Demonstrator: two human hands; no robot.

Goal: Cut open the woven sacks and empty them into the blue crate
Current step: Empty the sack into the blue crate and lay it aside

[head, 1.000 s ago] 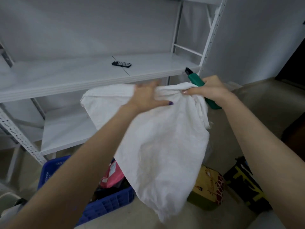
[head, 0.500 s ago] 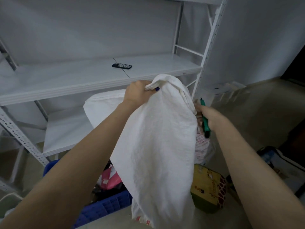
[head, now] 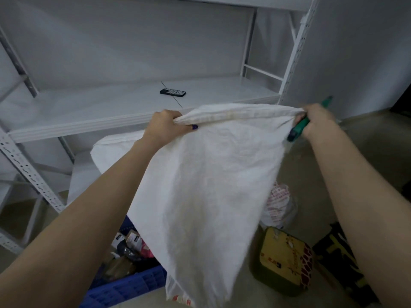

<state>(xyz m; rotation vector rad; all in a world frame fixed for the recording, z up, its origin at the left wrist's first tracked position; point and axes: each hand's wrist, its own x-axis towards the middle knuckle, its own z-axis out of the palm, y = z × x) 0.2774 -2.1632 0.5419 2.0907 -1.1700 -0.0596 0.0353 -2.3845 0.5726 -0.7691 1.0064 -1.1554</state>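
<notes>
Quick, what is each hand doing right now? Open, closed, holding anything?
Left hand: closed, gripping the top edge of the white woven sack.
Right hand: closed, holding the green cutter and pinching the sack's other top corner.

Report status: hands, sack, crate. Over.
Left hand grips sack at top hem; right hand grips the other corner with green cutter. Sack hangs flat, lower end at blue crate. Yellow box on floor, apart from crate.

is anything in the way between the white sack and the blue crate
Nothing visible does. The left hand and right hand, which also grips a green cutter, hold the white sack by its top edge, and its lower end hangs at the blue crate, which already holds packages. The sack hides the crate's right end.
</notes>
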